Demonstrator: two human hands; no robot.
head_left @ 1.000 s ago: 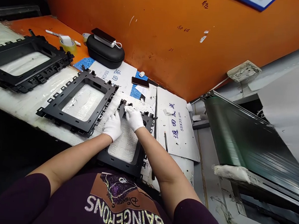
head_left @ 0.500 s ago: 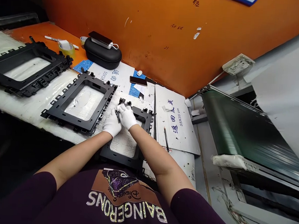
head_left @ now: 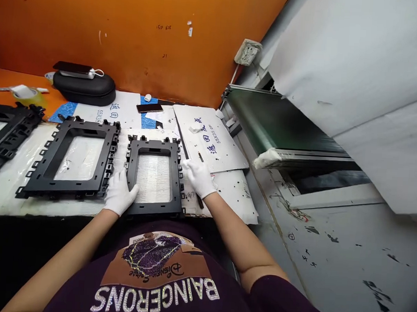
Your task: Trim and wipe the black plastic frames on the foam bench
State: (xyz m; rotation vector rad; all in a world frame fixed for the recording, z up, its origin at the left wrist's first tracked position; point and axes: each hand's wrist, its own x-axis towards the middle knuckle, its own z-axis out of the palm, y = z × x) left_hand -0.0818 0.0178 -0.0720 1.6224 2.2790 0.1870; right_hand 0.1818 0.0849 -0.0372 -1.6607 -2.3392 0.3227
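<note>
A black plastic frame point(head_left: 154, 209) with a rectangular opening and clips along its sides lies on the worktable before me. My left hand point(head_left: 120, 193), in a white glove, closes on its lower left side, the thumb over the near corner of the bar. At the frame's right side is my right hand point(head_left: 199, 178), also gloved, with fingers curled and their tips against the clipped edge. The right hand partly covers a dark pencil point(head_left: 200, 157) lying there. A second black frame point(head_left: 77, 186) lies to the left, close to my left hand.
Another black frame point(head_left: 12, 136) lies at the far left. Behind are a black case point(head_left: 84, 89) carrying a phone, a tape roll point(head_left: 33, 99), and another phone point(head_left: 150, 108). White marked boards point(head_left: 225, 157) lie right; a green conveyor belt point(head_left: 273, 122) stands beyond.
My hands have parted from the frame's upper left corner. The left moved down its left side, and the right crossed to its right edge. The view has turned right.
</note>
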